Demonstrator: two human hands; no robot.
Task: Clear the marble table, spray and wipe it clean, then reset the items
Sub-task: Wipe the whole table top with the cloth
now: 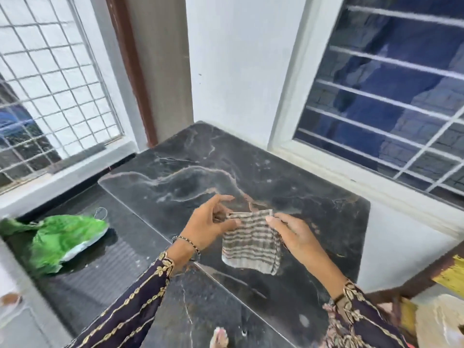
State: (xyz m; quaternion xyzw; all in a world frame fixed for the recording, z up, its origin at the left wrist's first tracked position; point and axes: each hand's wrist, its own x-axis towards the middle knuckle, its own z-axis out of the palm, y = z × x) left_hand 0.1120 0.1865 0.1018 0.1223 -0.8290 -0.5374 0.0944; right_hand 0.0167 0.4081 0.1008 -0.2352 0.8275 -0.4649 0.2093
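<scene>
**A:** Nearest to me, what do you have?

**B:** I have both hands raised over the near half of the marble table (251, 169); the left hand (208, 222) pinches the top left corner of the striped cloth (251, 242) between thumb and fingers; the right hand (293, 234) pinches the top right edge the same way; the cloth hangs folded between them, just above the stone and not on it, as far as I can tell.

**A:** So which step?

**B:** I judge the wipe, about to begin; the slab looks bare; I cannot tell whether it is wet with spray.

**A:** And next?

**B:** I'd lay the cloth flat under one palm and sweep toward the far corner by the barred window (389, 96); off to the left, the green bag (62, 237) sits on the lower black counter, well apart.
</scene>
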